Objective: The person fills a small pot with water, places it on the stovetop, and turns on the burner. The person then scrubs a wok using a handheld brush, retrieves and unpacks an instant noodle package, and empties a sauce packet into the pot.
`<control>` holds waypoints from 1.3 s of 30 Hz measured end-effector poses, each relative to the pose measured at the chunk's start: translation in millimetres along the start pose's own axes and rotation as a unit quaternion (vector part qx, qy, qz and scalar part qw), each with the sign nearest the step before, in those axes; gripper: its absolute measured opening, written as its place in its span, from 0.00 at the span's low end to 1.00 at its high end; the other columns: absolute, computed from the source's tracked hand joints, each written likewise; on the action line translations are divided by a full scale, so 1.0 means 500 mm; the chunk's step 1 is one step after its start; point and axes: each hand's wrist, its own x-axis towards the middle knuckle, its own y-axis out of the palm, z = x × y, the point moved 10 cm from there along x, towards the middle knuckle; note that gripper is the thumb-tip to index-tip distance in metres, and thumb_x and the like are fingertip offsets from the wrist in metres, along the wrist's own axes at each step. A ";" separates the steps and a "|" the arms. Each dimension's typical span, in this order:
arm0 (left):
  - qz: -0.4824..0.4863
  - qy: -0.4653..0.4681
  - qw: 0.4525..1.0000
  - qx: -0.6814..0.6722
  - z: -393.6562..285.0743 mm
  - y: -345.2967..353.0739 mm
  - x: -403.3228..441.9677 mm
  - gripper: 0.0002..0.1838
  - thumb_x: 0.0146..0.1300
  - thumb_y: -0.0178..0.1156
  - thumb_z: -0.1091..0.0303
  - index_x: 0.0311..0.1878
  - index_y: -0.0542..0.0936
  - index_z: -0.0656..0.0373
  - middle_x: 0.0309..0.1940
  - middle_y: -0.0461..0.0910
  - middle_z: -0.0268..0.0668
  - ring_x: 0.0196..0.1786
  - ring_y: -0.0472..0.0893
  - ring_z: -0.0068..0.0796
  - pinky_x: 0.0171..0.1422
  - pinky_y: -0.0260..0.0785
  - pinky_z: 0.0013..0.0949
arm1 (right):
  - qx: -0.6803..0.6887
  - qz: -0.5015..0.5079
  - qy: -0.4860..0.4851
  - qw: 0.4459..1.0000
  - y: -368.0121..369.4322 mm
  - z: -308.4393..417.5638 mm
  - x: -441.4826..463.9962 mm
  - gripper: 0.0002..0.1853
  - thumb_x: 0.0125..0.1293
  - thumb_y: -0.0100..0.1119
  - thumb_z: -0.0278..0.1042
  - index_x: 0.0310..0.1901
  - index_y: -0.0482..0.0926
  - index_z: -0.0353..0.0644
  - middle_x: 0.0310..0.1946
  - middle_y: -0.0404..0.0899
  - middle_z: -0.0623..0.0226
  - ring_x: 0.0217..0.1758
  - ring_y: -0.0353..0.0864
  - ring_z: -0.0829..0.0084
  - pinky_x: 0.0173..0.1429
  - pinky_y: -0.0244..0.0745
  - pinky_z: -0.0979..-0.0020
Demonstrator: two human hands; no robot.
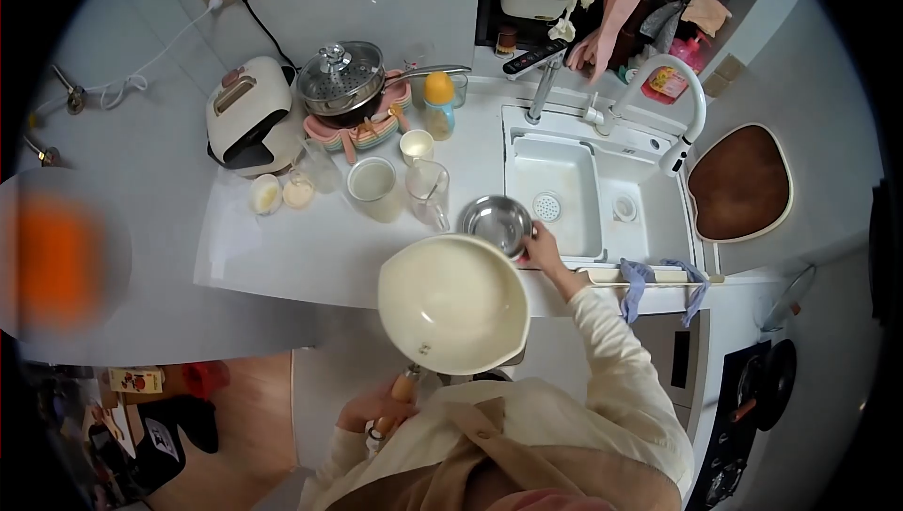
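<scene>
My left hand (378, 406) is wrapped round the wooden handle (405, 386) of a cream saucepan (453, 299). The pan hangs over the counter's front edge, its pale inside facing up. With fingers on the right rim of a shiny metal bowl (495, 220), my right hand (546, 249) grips it just left of the sink. Whether the bowl rests on the counter or is slightly raised, I cannot tell. Behind the pan stand a clear glass jug (429, 186), a larger translucent container (373, 186) and a small white cup (417, 146).
The white double sink (555, 193) with its arched faucet (696, 102) lies to the right. Left are a white appliance (252, 116), a lidded pan (340, 83) on a stack of pink trays, an orange-capped bottle (438, 102) and small bowls (267, 195). Purple cloths (636, 285) hang at the sink's front.
</scene>
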 end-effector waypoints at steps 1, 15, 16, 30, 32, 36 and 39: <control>0.014 0.020 1.000 0.004 -0.015 0.015 0.016 0.10 0.48 0.65 0.73 0.30 0.71 0.59 0.22 0.72 0.31 0.23 0.72 0.18 0.26 0.64 0.22 | -0.002 0.009 -0.017 1.000 0.007 0.008 -0.035 0.19 0.54 0.53 0.27 0.48 0.71 0.32 0.26 0.79 0.52 0.26 0.81 0.63 0.33 0.77 0.66; 0.105 0.087 0.983 -0.119 -0.171 0.137 0.197 0.12 0.50 0.63 0.71 0.33 0.68 0.60 0.16 0.70 0.32 0.15 0.70 0.21 0.20 0.63 0.25 | 0.324 0.210 0.142 0.912 0.310 -0.063 -0.157 0.18 0.60 0.60 0.33 0.50 0.72 0.35 0.36 0.79 0.61 0.33 0.80 0.73 0.34 0.76 0.73; 0.108 0.088 0.981 -0.136 -0.177 0.135 0.222 0.12 0.50 0.62 0.71 0.33 0.68 0.60 0.15 0.70 0.33 0.15 0.71 0.22 0.20 0.63 0.26 | 0.293 0.184 0.087 0.934 0.296 -0.046 -0.147 0.18 0.60 0.60 0.33 0.50 0.72 0.35 0.37 0.79 0.61 0.33 0.80 0.73 0.34 0.76 0.73; -0.014 0.135 0.968 -0.213 -0.297 0.066 0.588 0.07 0.47 0.59 0.71 0.24 0.71 0.61 0.17 0.70 0.35 0.16 0.71 0.28 0.22 0.66 0.31 | -0.044 0.054 -0.024 0.997 -0.300 0.221 -0.104 0.19 0.62 0.46 0.28 0.55 0.72 0.47 0.20 0.72 0.70 0.15 0.71 0.80 0.22 0.69 0.78; -0.017 0.136 0.961 -0.241 -0.310 0.056 0.627 0.07 0.47 0.59 0.72 0.25 0.70 0.61 0.17 0.70 0.35 0.16 0.70 0.28 0.22 0.66 0.31 | -0.097 0.003 -0.162 0.982 -0.317 0.334 -0.027 0.31 0.56 0.46 0.24 0.64 0.63 0.55 0.24 0.71 0.67 0.22 0.73 0.76 0.28 0.71 0.74; -0.029 0.147 0.950 -0.274 -0.326 0.030 0.677 0.07 0.47 0.59 0.72 0.26 0.70 0.60 0.17 0.70 0.34 0.17 0.71 0.28 0.21 0.66 0.31 | -0.292 -0.048 -0.313 0.902 -0.251 0.483 0.124 0.39 0.54 0.48 0.26 0.68 0.52 0.66 0.31 0.74 0.54 0.37 0.77 0.57 0.45 0.71 0.60; -0.034 0.156 0.946 -0.281 -0.338 0.020 0.685 0.07 0.47 0.59 0.71 0.27 0.70 0.60 0.18 0.70 0.34 0.17 0.71 0.28 0.21 0.66 0.31 | -0.382 -0.060 -0.268 0.882 -0.210 0.535 0.223 0.40 0.55 0.49 0.29 0.68 0.48 0.69 0.38 0.77 0.50 0.42 0.77 0.52 0.49 0.71 0.57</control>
